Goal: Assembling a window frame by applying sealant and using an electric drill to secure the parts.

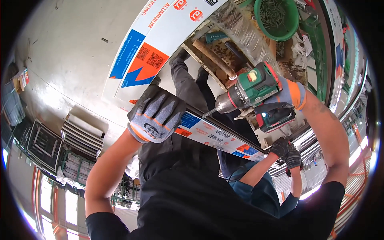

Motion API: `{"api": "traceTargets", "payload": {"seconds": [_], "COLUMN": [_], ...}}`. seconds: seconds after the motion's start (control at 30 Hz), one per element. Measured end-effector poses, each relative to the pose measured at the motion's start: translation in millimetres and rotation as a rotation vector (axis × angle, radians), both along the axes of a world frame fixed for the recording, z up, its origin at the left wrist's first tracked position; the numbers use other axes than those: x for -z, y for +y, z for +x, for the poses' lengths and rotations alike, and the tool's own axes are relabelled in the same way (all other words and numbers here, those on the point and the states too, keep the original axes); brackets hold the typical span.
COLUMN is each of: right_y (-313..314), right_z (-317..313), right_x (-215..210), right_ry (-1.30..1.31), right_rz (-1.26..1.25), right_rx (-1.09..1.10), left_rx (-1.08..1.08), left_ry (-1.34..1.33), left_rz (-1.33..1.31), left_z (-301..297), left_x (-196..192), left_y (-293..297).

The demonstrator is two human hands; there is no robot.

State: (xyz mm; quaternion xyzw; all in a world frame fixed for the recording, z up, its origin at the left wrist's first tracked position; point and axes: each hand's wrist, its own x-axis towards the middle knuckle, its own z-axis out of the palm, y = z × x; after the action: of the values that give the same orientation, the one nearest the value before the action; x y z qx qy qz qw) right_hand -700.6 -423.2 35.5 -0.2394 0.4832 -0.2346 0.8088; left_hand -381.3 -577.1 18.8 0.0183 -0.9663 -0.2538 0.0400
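Note:
My left hand [154, 116], in a grey and black work glove, is closed over the end of a long aluminium profile [208, 136] wrapped in white, blue and orange printed film. My right hand [289, 94], gloved in grey with an orange cuff, grips a green and black cordless drill [256, 86]. The drill lies tilted, its chuck [227, 101] pointing left. Its thin bit [209, 113] reaches the dark upper edge of the profile, just right of my left hand; whether the tip touches the metal I cannot tell.
A worn bench tray [218, 84] holds a wooden-handled hammer [214, 58] and a green bucket [278, 20] of screws. Wide film-wrapped profiles [154, 48] cross the upper left. A co-worker's gloved hands [286, 152] are at the profile's right end. Stacked frames [82, 136] stand on the left.

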Motion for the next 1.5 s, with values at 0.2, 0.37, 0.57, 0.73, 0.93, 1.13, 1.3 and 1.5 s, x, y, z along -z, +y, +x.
{"api": "traceTargets", "payload": {"seconds": [0.2, 0.37, 0.57, 0.73, 0.93, 1.13, 1.3, 1.5], "right_y": [-18.5, -24.0, -38.9, -36.7, -58.2, -66.2, -74.7, -71.0], "right_z": [-8.7, -14.1, 1.4, 10.7, 18.5, 25.1, 27.6, 34.5], "right_x": [9.2, 21.0, 18.8, 34.7, 18.9, 18.7, 22.4, 20.2], "right_ry": [-0.023, -0.018, -0.064, -0.186, -0.296, -0.156, -0.040, -0.098], "right_rz": [0.271, 0.448, 0.123, -0.007, 0.442, 0.007, -0.354, -0.011], "right_rx": [-0.184, -0.253, -0.178, -0.150, 0.019, -0.217, -0.391, -0.325], "left_rx": [-0.028, -0.080, -0.003, 0.045, 0.085, 0.070, 0.051, -0.237], "left_ry": [0.010, 0.001, 0.009, -0.003, 0.056, 0.006, 0.008, 0.445], "left_rz": [-0.056, -0.060, -0.084, -0.086, -0.056, -0.041, -0.048, -0.066], "left_z": [-7.9, -9.7, 3.7, 4.7, 6.8, 4.0, 5.2, 20.6], "left_x": [-0.1, 0.6, 9.6, 6.6, 13.4, 11.4, 13.3, 52.2], "left_y": [0.3, -2.1, -1.2, -6.1, -6.1, -5.0, -2.9, 29.3]}}
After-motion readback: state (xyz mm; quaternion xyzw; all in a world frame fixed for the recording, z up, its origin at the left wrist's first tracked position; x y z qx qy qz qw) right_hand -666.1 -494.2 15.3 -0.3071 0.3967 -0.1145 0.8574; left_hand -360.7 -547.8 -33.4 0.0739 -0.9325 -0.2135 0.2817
